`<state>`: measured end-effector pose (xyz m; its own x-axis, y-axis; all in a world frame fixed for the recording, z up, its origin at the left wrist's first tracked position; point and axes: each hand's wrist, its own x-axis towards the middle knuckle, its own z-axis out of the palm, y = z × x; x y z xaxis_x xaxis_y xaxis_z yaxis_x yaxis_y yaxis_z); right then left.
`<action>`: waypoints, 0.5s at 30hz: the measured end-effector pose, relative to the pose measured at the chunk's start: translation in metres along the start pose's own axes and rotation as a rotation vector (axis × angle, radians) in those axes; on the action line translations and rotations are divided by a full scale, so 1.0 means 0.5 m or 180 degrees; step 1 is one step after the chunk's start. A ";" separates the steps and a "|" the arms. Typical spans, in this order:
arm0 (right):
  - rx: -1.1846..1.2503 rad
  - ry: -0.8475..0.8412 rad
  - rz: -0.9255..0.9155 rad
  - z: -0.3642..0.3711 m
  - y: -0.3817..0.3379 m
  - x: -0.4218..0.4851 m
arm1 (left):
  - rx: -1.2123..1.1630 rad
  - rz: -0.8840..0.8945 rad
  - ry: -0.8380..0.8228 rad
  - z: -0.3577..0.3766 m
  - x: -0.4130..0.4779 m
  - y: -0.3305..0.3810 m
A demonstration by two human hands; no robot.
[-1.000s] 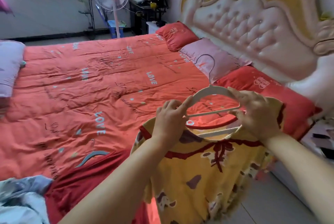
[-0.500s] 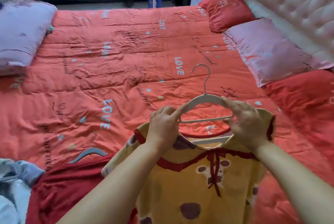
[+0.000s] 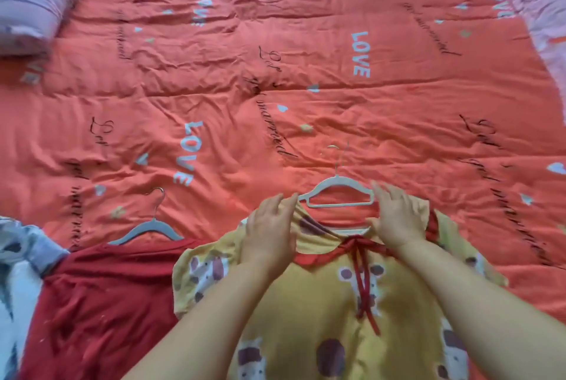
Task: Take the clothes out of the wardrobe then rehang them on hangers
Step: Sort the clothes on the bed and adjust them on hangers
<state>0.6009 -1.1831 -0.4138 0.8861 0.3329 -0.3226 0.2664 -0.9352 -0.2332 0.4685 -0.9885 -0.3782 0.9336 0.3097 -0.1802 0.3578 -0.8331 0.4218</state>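
While the yellow spotted dress lies on the orange-red quilt, white plastic hanger in its neck, left hand and right hand rest straight-fingered on its shoulders, gripping nothing. The dark red garment beside it already has a grey hanger; the blue-and-white cloth probably remains.

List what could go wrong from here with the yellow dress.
The white hanger sits mostly above the neckline of the yellow dress, so a shoulder could slip off when lifted. The dress sleeve lies against the red garment, which might get dragged along.
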 end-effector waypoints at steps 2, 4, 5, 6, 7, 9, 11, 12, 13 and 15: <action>0.0115 -0.0068 -0.0181 0.047 -0.012 -0.018 | 0.0053 -0.0187 -0.0087 0.020 -0.011 -0.023; 0.0286 -0.0037 -0.0352 0.079 -0.025 -0.044 | 0.0065 -0.0285 -0.0257 0.030 -0.026 -0.044; 0.0318 -0.0054 -0.0423 0.090 -0.032 -0.057 | 0.0089 -0.0294 -0.0326 0.030 -0.036 -0.054; 0.0321 -0.0081 -0.0478 0.099 -0.039 -0.070 | 0.0111 -0.0283 -0.0334 0.028 -0.045 -0.064; 0.0341 -0.0106 -0.0517 0.105 -0.048 -0.083 | 0.0106 -0.0302 -0.0283 0.022 -0.055 -0.072; 0.0442 -0.0130 -0.0608 0.108 -0.073 -0.111 | 0.0126 -0.0398 -0.0181 0.000 -0.076 -0.083; 0.0458 -0.0111 -0.0790 0.103 -0.108 -0.137 | 0.0113 -0.0402 -0.0011 -0.028 -0.102 -0.093; 0.0428 -0.0076 -0.0902 0.100 -0.128 -0.150 | 0.0104 -0.0416 0.0021 -0.047 -0.118 -0.098; 0.0399 -0.0018 -0.1006 0.096 -0.151 -0.164 | 0.0133 -0.0412 0.0037 -0.063 -0.133 -0.110; 0.0387 0.0074 -0.1157 0.079 -0.210 -0.196 | 0.0250 -0.0430 0.0119 -0.098 -0.169 -0.136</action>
<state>0.4710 -1.1127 -0.3939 0.7508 0.6360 -0.1782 0.5192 -0.7351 -0.4359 0.3664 -0.9356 -0.3483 0.8776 0.4370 -0.1970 0.4790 -0.8155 0.3248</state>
